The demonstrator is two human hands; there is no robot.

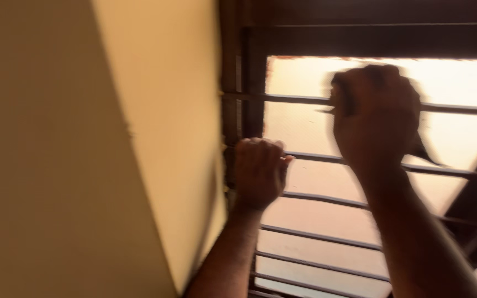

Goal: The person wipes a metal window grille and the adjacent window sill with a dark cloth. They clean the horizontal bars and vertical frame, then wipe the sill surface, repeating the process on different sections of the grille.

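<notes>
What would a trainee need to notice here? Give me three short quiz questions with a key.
1. True or false: the left hand is closed around a window bar.
2. The right hand is: A) flat on the wall, B) fisted at the bars, C) hanging down.
3. What lies left of the dark window frame?

Key: 1 true. 2 B; blur hides whatever it may hold. 3 A yellow wall.
</notes>
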